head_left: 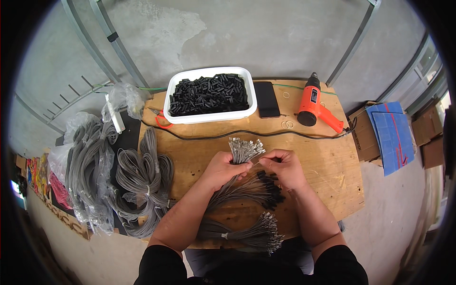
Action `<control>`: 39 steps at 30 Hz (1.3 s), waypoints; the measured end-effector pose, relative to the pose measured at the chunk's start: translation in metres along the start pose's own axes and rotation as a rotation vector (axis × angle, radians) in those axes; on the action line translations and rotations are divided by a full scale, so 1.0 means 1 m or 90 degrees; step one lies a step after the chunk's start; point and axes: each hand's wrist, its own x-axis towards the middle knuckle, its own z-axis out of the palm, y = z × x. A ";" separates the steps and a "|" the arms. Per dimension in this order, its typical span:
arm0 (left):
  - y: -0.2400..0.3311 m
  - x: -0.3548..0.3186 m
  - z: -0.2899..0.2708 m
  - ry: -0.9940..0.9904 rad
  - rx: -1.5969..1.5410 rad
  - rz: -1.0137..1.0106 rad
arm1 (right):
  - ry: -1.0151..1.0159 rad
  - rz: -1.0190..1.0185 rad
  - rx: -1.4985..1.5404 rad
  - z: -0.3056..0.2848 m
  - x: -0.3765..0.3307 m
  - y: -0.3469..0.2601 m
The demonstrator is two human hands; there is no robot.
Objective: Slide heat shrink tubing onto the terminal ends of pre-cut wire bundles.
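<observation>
My left hand [223,170] is closed around a bundle of grey cables [246,149] whose silvery metal ends fan out above the fist. Just right of it, my right hand [286,170] pinches thumb and forefinger together on a thin strand running toward the left fingertips; its kind is too small to tell. Beneath the hands lie more grey cables with black-sleeved ends [270,191]. Closer to me, a tied cable bundle with bare metal ends [266,232] rests at the table's front edge.
A white tub [252,105] of short black tubes stands at the back, beside a black phone [267,99]. An orange heat gun [311,102] lies at back right, its black cord [228,136] crossing the wooden table. Red-handled pliers [162,118] and coiled grey cables [137,171] are left.
</observation>
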 end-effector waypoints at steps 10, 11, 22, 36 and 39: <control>0.009 -0.006 0.010 0.027 0.007 0.005 | -0.008 -0.007 0.033 0.009 -0.003 -0.005; 0.008 -0.005 0.010 0.027 0.007 0.005 | -0.016 0.008 0.045 0.009 -0.004 -0.007; 0.009 -0.003 0.005 0.075 -0.046 -0.012 | -0.027 0.143 0.423 -0.010 0.011 0.002; 0.010 -0.004 0.007 0.109 -0.078 0.012 | -0.034 0.119 0.374 0.002 0.010 0.004; 0.008 -0.004 0.004 0.107 -0.068 0.012 | -0.005 0.134 0.378 0.008 0.009 -0.001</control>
